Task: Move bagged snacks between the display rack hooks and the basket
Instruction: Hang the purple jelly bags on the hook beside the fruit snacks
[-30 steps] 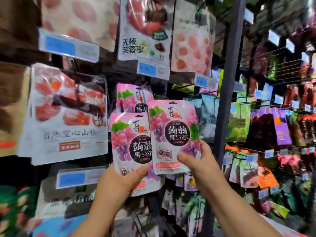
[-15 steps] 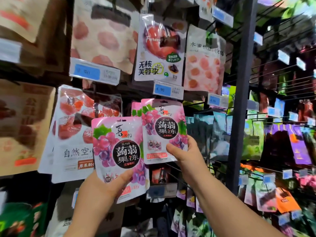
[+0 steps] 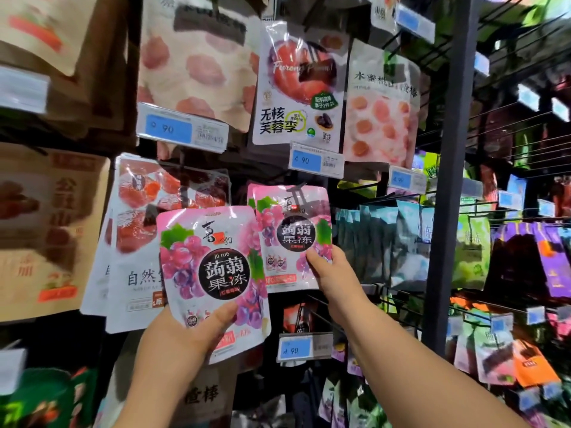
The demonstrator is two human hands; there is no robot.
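Note:
My left hand (image 3: 185, 338) grips a pink grape jelly bag (image 3: 213, 273) by its lower edge, held in front of the rack, thumb across its front. My right hand (image 3: 333, 282) pinches the lower right corner of a second pink grape jelly bag (image 3: 290, 236), which sits up at a black rack hook (image 3: 298, 196); the hook's end shows over the bag's top. Another pink bag peeks out just behind it. No basket is in view.
Hanging snack bags fill the rack: a white haw bag (image 3: 139, 242) at left, a plum bag (image 3: 299, 84) and a peach bag (image 3: 380, 106) above. Blue price tags (image 3: 295, 347) hang from hook ends. A dark upright post (image 3: 448, 180) stands at right, with further hooks beyond.
My right hand has pushed its pink bag up and back onto the hook. My left hand with the other bag has shifted slightly right and closer to the camera.

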